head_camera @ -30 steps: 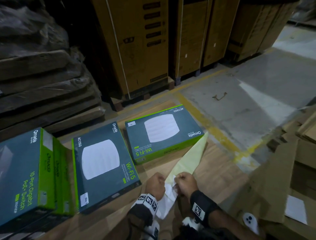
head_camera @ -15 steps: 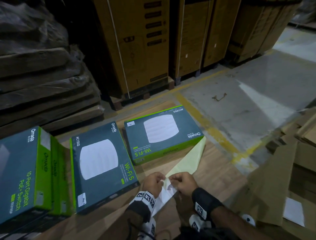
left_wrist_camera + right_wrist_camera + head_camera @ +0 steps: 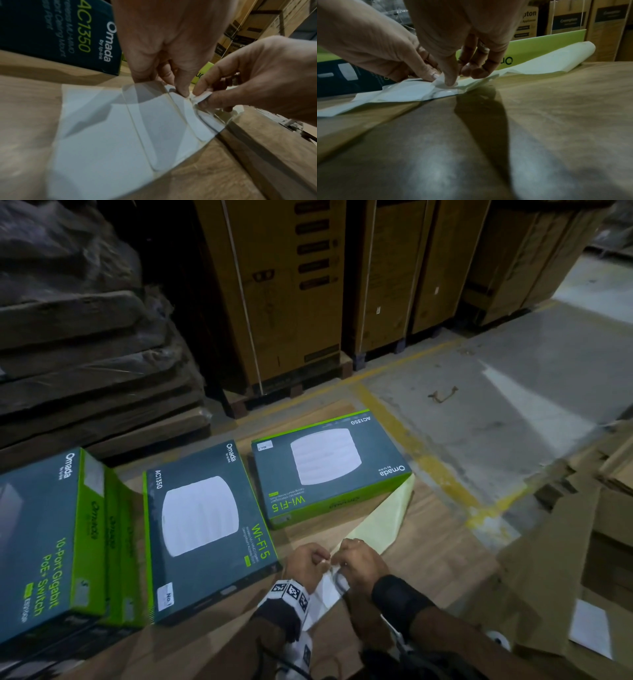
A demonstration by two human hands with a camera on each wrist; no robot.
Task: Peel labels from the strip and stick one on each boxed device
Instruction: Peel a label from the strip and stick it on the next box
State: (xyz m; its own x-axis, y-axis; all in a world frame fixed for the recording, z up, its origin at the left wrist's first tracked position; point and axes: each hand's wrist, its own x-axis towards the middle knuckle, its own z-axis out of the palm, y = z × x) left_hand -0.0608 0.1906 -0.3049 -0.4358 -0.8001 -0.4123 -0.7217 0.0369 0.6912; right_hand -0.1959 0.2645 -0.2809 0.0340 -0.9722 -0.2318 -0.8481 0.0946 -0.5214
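White labels sit in a row on the strip (image 3: 109, 129), which lies flat on the brown cardboard (image 3: 539, 121) right under both hands. The left hand (image 3: 308, 565) pinches the strip's edge with thumb and finger to hold it down. The right hand (image 3: 359, 563) is touching it, and its thumb and finger are pinched together on the curled-up corner of one label (image 3: 201, 96). So both hands are closed on paper, and they meet at the same spot. The strip is long, and it runs from near the person's body away toward the far right, where the bare yellowish backing (image 3: 383, 522) ends against a box. I think the label should come off best if the right hand pulls along that long line, away from the left hand. A little farther off, to the left, lies the near Wi-Fi box (image 3: 205, 529). It has a small white sticker at its near corner. Past the hands lies the far Wi-Fi box (image 3: 329, 470), with a small white sticker at its far left corner. The switch boxes (image 3: 44, 542) stand well to the left, closer to the left hand. I cannot tell which box gets this label.
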